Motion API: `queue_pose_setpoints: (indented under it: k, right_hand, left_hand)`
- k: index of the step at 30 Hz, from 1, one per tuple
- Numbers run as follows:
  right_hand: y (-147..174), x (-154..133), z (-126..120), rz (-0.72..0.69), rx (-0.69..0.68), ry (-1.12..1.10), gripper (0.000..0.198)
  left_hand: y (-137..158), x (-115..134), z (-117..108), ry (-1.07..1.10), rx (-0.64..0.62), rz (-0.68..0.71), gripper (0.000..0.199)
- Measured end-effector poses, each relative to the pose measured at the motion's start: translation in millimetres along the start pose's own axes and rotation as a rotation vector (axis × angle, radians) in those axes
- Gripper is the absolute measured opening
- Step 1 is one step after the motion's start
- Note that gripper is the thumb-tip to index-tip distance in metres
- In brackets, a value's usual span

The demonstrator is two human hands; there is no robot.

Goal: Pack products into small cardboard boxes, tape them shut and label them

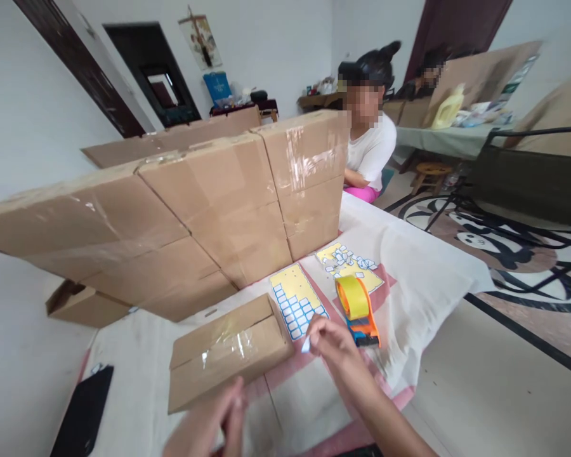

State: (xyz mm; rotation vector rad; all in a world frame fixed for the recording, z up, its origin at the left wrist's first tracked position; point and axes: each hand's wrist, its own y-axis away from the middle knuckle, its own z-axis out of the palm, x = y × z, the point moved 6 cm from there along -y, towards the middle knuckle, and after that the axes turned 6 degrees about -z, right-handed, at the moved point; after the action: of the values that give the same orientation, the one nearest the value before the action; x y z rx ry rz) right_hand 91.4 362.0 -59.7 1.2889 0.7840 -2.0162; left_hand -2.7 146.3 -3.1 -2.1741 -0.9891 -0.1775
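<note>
My right hand [332, 341] is closed in a pinch on a small white piece [306, 345], held just past the front corner of the yellow card. That yellow card [290, 277] lies flat on the table, partly covered by rows of white, blue-edged pieces [294, 312]. Behind it to the right, a second yellow sheet [370, 279] carries a loose heap of similar white pieces [343, 256]. Motion smears my left hand [209, 419], which is in front of a taped cardboard box [228, 352]; whether its fingers hold anything cannot be made out.
A tape dispenser [356, 304] with yellow tape stands right of the card. Large taped cardboard boxes [219, 216] form a wall across the table. A black flat object [83, 412] lies at the left edge. Behind the boxes sits a person in a white shirt [374, 149].
</note>
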Motion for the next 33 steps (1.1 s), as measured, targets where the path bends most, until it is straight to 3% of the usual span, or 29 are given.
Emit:
queue_pose_setpoints:
  k: [2,4,7,9,13,17,24,30,33]
  right_hand:
    - [-14,19,-12,0.142,0.126,-0.181,0.030]
    - [-26,38,-17,0.260,0.181,-0.249,0.034]
    - [-35,60,-14,0.330,0.170,-0.232,0.041]
    - [-36,70,-8,0.344,0.132,-0.208,0.046]
    - [-38,84,5,0.360,0.081,-0.176,0.041]
    - [-53,88,15,0.273,0.070,-0.143,0.037]
    - [-65,81,40,0.179,-0.166,-0.097,0.027]
    - [-65,83,44,0.193,-0.154,-0.083,0.024]
    - [-59,81,41,0.191,-0.085,0.040,0.028]
  left_hand:
    - [-26,-21,-6,-0.042,0.050,-0.005,0.026]
    - [-47,-55,5,-0.137,-0.077,-0.154,0.052]
    - [-51,-99,23,0.054,-0.276,-0.363,0.055]
    - [-45,-113,24,0.157,-0.308,-0.477,0.054]
    - [-38,-115,12,0.127,-0.260,-0.530,0.052]
    - [-38,-116,8,0.094,-0.241,-0.509,0.049]
    - [-38,-117,12,0.078,-0.259,-0.491,0.047]
    - [-39,-119,11,0.056,-0.245,-0.483,0.047]
    - [-39,-120,10,0.052,-0.242,-0.488,0.048]
